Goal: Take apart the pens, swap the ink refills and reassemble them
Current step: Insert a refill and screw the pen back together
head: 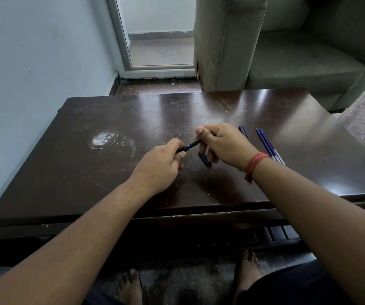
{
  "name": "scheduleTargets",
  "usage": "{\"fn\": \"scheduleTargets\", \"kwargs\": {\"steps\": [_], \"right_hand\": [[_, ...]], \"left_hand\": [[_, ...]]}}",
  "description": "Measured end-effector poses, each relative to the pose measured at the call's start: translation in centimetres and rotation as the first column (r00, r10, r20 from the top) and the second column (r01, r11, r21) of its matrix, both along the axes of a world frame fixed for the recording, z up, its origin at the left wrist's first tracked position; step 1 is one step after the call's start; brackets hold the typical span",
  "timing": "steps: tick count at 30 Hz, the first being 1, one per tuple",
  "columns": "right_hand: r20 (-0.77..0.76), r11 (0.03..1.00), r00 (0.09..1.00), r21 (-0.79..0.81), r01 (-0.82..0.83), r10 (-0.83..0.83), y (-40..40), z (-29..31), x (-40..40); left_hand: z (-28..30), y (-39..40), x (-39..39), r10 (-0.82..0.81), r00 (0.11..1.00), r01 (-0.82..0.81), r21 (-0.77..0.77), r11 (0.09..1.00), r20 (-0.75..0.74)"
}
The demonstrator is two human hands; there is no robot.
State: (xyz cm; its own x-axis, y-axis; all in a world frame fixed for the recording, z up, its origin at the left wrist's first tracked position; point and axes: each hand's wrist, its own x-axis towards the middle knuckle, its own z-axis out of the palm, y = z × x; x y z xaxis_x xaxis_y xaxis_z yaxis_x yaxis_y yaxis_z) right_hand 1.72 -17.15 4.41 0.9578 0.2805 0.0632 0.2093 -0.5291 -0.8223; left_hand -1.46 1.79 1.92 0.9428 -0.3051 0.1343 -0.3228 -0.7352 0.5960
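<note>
Pen: a slim dark pen [190, 145] with a blue band spans the gap between both hands, above the table.
Left hand: the left hand [163, 165] curls around the pen's lower end.
Right hand: the right hand [220, 144] pinches the upper end with thumb and curled fingers; a red thread [255, 165] circles its wrist.
Caps: one dark cap [205, 159] lies under the right hand, another [243, 131] just beyond it.
Refills: two thin blue refills [269, 146] lie side by side, right of the hands.
Table: the table [111, 168] is dark, glossy, scratched wood.
</note>
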Motion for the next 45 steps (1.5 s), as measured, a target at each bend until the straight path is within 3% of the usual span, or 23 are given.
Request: {"fn": "scheduleTargets", "kwargs": {"steps": [5,10,13,17,22,25,29,34,41,45], "right_hand": [[0.030,0.995,0.996,0.050,-0.087,0.086,-0.59,-0.23,0.31],[0.028,0.995,0.999,-0.093,-0.021,0.024,-0.18,-0.17,0.14],[0.068,0.996,0.998,-0.090,0.024,-0.018,-0.28,0.05,0.12],[0.078,0.997,0.994,-0.029,-0.077,0.079,-0.73,0.03,0.28],[0.117,0.980,0.993,-0.200,0.011,0.012,-0.13,-0.30,0.29],[0.145,0.984,0.989,-0.176,0.016,0.010,-0.21,-0.21,0.29],[0.123,0.990,0.985,-0.094,-0.107,0.118,-0.60,-0.31,0.20],[0.125,0.978,0.988,-0.200,-0.059,0.085,-0.09,-0.03,-0.11],[0.117,0.984,0.981,-0.109,-0.139,0.152,-0.71,-0.13,0.24],[0.122,0.978,0.986,-0.186,-0.093,0.116,-0.37,-0.17,0.17]], "left_hand": [[0.12,0.29,0.08,0.024,1.000,-0.024,-0.049,0.999,-0.009],[-0.03,0.14,0.00,0.005,1.000,-0.004,-0.006,1.000,0.010],[0.05,0.03,0.02,0.003,1.000,-0.003,-0.009,1.000,0.007],[0.12,0.20,0.06,0.016,1.000,-0.016,-0.024,1.000,0.013],[0.10,0.15,0.00,0.004,1.000,-0.004,0.007,1.000,0.020],[0.18,0.09,-0.03,-0.002,1.000,0.002,0.002,1.000,0.021],[0.26,0.23,0.06,0.010,1.000,-0.009,-0.016,1.000,0.026],[0.22,0.11,-0.08,-0.006,0.999,0.005,0.017,1.000,0.044],[0.29,0.18,0.04,0.005,0.999,-0.005,-0.004,1.000,0.041],[0.11,0.14,0.05,-0.006,0.999,0.006,0.010,1.000,0.044]]}}
